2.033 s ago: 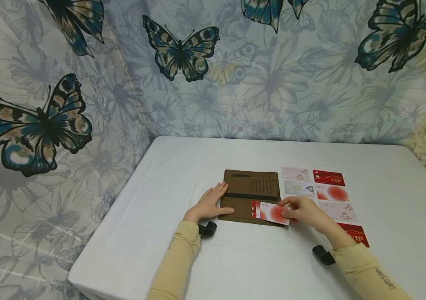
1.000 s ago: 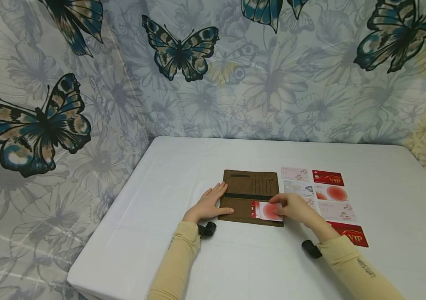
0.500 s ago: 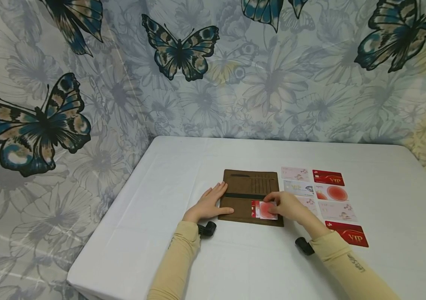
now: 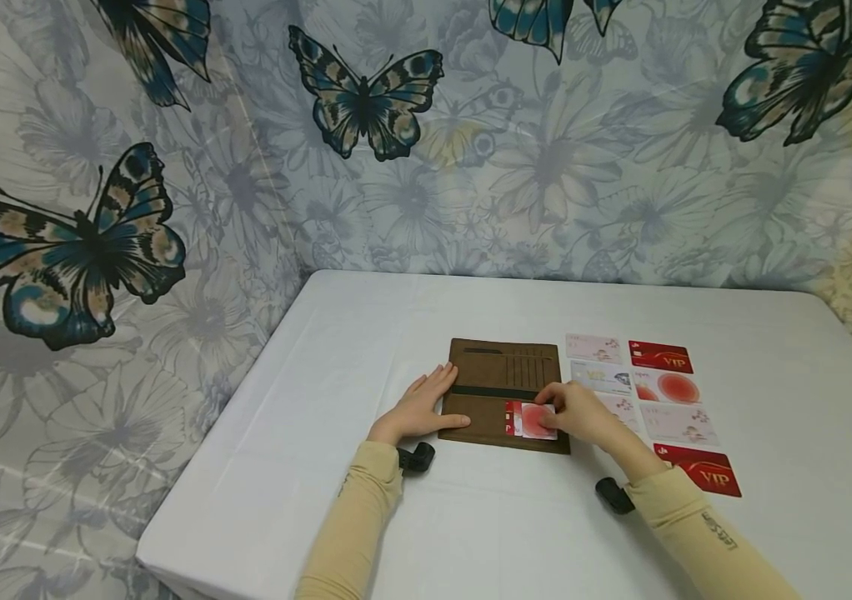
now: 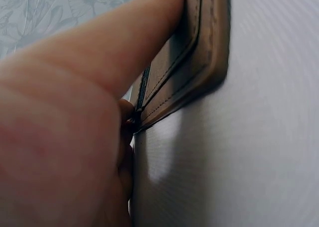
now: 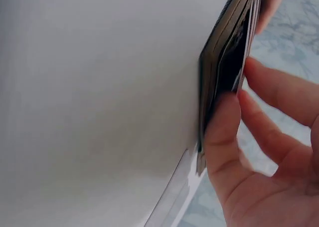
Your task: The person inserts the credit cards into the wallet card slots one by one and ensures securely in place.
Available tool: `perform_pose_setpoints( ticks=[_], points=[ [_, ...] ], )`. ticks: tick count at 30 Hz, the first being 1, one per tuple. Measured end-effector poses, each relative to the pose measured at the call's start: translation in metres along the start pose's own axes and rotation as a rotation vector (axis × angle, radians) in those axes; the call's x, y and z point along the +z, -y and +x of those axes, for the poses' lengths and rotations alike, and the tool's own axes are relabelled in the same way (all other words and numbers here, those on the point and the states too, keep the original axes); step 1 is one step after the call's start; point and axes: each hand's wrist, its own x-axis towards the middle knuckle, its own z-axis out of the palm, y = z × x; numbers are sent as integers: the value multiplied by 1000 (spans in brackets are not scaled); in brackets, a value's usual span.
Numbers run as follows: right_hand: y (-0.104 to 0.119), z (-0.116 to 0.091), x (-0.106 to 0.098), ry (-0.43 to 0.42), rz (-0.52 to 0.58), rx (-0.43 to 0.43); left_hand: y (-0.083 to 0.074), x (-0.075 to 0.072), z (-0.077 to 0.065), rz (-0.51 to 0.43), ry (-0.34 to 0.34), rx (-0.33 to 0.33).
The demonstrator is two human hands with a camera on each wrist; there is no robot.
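White desk [image 4: 366, 333]: wallet [image 4: 488, 367] already holding red card [image 4: 509, 419]; right hand [image 4: 578, 411] pinches circle-printed card [image 4: 531, 422], apparently part-inserted; left hand [image 4: 418, 412] touches wallet, thumb spread; seven loose cards [image 4: 679, 423] visible.

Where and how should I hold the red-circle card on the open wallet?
Best at its right end, coming from the right with a thumb-and-fingertip pinch, as your right hand has it. The red-circle card is thin, and its right end lies toward the right edge of the wallet, while its left end sits right up beside other cards, so gripping there would probably be harder.
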Motion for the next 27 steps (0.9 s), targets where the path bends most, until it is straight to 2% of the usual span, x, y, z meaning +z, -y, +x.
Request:
perform_pose_setpoints(
  ticks=[17,27],
  points=[
    [-19,-19,-14,56,145,110,1,3,2,26,5,-16],
    [-17,-32,-13,77,153,95,0,2,1,27,9,-25]
  ],
)
